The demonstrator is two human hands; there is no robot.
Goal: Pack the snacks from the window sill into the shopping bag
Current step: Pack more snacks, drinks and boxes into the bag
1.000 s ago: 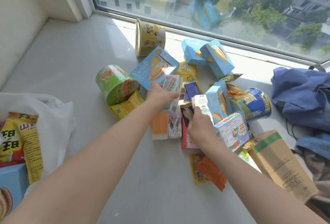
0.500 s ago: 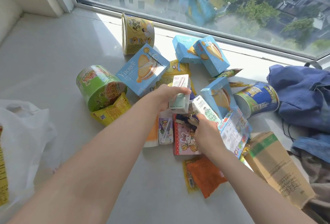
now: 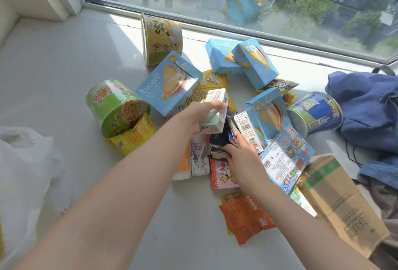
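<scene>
Snacks lie heaped on the white window sill [image 3: 64, 71]. My left hand [image 3: 193, 117] grips a small white-green drink carton [image 3: 215, 110], lifted just above the pile. My right hand [image 3: 239, 157] holds a second small white carton [image 3: 247, 130] together with a dark blue packet [image 3: 221, 140]. Around them lie blue biscuit boxes [image 3: 170, 84], a green noodle tub [image 3: 114, 106], a yellow tub [image 3: 161, 37], a blue tub [image 3: 316, 112] and a pink rabbit box [image 3: 221, 175]. The white shopping bag [image 3: 23, 175] sits at the left edge, largely cut off.
A brown cardboard box [image 3: 342, 203] lies at the right front. Blue cloth [image 3: 366, 108] is bunched at the right by the window. An orange packet [image 3: 245, 216] lies nearest me. The window frame [image 3: 215, 22] bounds the sill at the back.
The view has swung right, so the bag has slid toward the left edge. My left hand has lifted its carton; my right hand has gathered the second carton and a dark packet.
</scene>
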